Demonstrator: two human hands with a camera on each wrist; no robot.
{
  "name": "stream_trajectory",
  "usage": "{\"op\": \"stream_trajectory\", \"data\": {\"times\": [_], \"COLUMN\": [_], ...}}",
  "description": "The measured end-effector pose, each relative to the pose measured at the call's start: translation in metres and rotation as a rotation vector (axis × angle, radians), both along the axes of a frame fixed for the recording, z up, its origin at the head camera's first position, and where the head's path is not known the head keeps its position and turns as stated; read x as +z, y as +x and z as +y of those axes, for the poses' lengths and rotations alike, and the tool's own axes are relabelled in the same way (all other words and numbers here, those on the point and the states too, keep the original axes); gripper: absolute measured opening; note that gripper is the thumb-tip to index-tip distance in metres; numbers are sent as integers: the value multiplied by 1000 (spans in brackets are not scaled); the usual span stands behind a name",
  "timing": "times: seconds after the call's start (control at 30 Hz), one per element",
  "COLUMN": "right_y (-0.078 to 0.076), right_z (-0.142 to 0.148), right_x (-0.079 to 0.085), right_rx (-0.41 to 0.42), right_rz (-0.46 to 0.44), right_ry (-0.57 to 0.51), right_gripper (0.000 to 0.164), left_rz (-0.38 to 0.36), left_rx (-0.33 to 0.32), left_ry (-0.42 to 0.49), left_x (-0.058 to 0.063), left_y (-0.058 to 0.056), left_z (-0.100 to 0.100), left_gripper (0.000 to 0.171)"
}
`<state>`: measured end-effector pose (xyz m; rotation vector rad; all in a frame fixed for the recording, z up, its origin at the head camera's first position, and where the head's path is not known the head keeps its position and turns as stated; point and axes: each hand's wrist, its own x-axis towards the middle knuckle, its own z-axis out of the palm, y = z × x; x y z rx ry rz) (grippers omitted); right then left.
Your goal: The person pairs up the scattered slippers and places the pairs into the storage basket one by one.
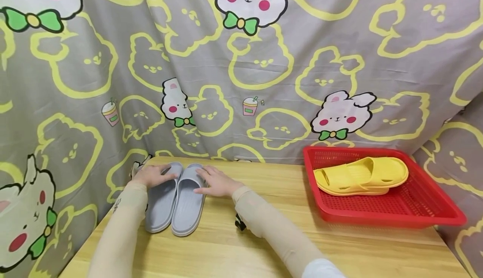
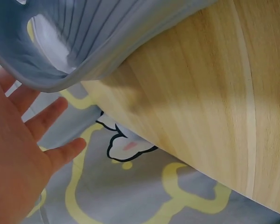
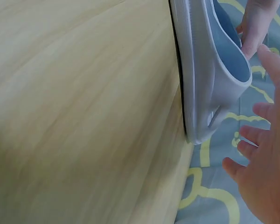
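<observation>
A pair of grey slippers lies side by side at the left of the table, open heels towards me: the left slipper [image 1: 158, 211] and the right slipper [image 1: 186, 213]. My left hand [image 1: 152, 175] is at the toe end of the left one, thumb stretched across its strap; in the left wrist view its fingers [image 2: 51, 116] are spread beside the strap. From the other side my right hand [image 1: 219, 181] reaches to the right slipper's strap. Spread, fairly straight fingers [image 3: 256, 135] show beside that slipper in the right wrist view. Neither hand is curled round a slipper; exact contact is unclear.
On the table's right stands a red perforated basket [image 1: 377, 219] with yellow slippers [image 1: 351, 176] in it. The wooden table [image 1: 241, 257] ends close behind the grey pair. A patterned grey curtain [image 1: 211, 68] hangs behind it and along both sides.
</observation>
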<state>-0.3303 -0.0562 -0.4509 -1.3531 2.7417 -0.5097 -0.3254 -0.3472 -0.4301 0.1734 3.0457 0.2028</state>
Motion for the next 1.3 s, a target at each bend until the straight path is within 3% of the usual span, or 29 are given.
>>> {"op": "stream_trajectory", "data": {"times": [0.17, 0.43, 0.63, 0.83, 1.3], "right_y": [-3, -9, -9, -7, -12], "right_z": [-10, -23, -27, -30, -33], "right_x": [-4, -10, -9, -8, -13], "right_rx": [-42, -40, -59, -77, -106], "right_rz": [-88, -118, -173, -161, -225], "right_ry": [-6, 20, 24, 15, -22], "right_gripper": [79, 81, 80, 80, 77], "left_rz": [-47, -69, -30, 4, -9], "left_rx": [35, 63, 50, 31, 27], "left_ry": [12, 14, 8, 2, -66], "left_x": [1, 4, 3, 3, 6], "left_y": [1, 2, 1, -1, 9], "left_z": [1, 2, 4, 6, 17], "left_gripper": [93, 94, 91, 96, 97]}}
